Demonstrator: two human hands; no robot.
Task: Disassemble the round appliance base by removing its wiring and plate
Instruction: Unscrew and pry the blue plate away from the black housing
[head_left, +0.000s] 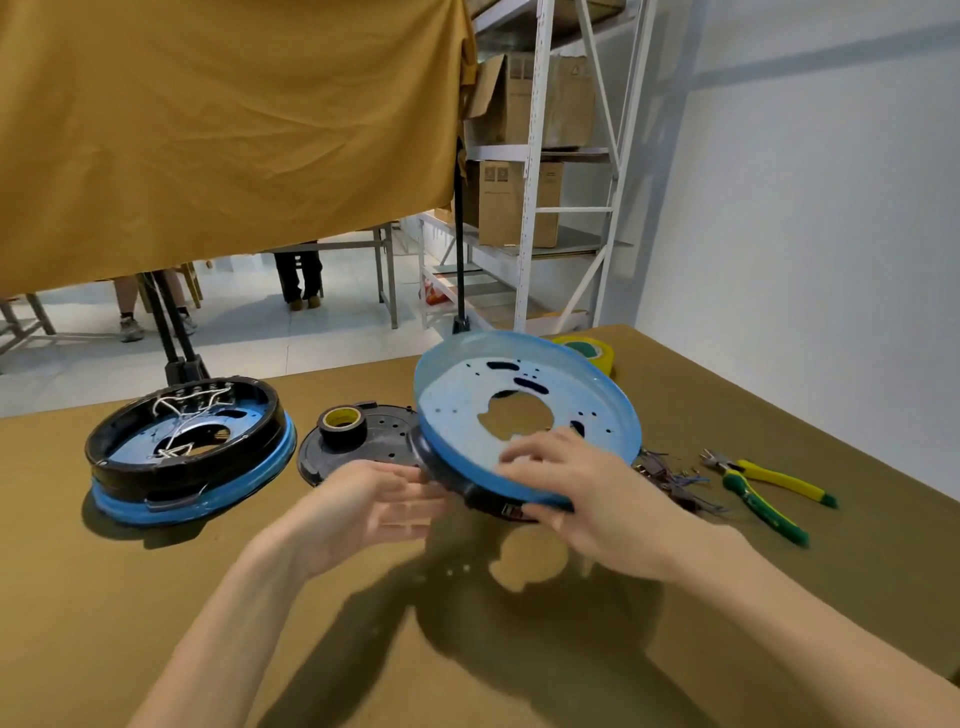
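Two hands meet at the tilted blue plate (524, 410): your right hand (587, 499) grips its near rim, and your left hand (379, 499), fingers straight, waits just left of it.

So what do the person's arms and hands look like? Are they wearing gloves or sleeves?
No gloves and no sleeves show. The left hand and right hand are bare, and both forearms are bare as far as the picture reaches. I see no watch, ring or bracelet. The fingers are a bit blurred.
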